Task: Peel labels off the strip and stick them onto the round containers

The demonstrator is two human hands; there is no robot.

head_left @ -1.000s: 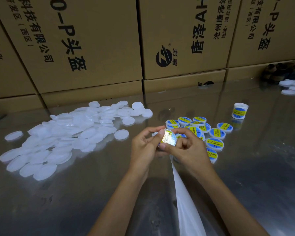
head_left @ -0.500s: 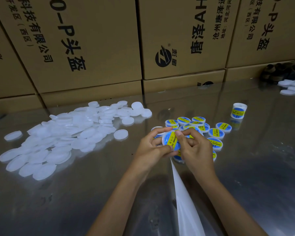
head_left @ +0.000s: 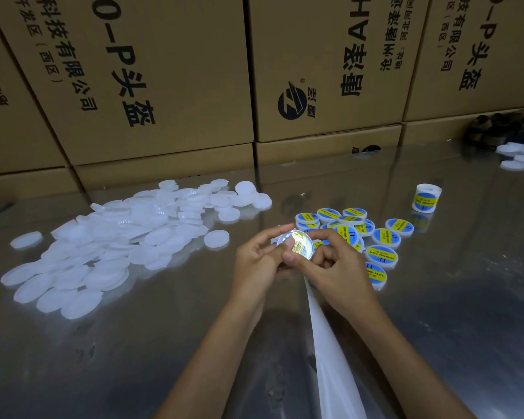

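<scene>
Currently both hands together mid-table: left hand (head_left: 259,261) and right hand (head_left: 333,267) pinch one round container (head_left: 295,244) by its rim, face tilted toward camera, glare hides the label. Backing strip (head_left: 330,358) hangs from under the hands, long axis running near. Labelled pile (head_left: 378,237) sits just right, right hand nearer; blank containers (head_left: 103,246) lie left.

A single wide-angle view from a head-worn camera looks forward and down over a shiny table (head_left: 133,358). Both forearms enter from the near edge, with the left hand (head_left: 256,264) and right hand (head_left: 335,267) close below the lens at centre. A wall of cardboard boxes (head_left: 164,86) fills the far side. Straight edges bow towards the frame borders.
</scene>
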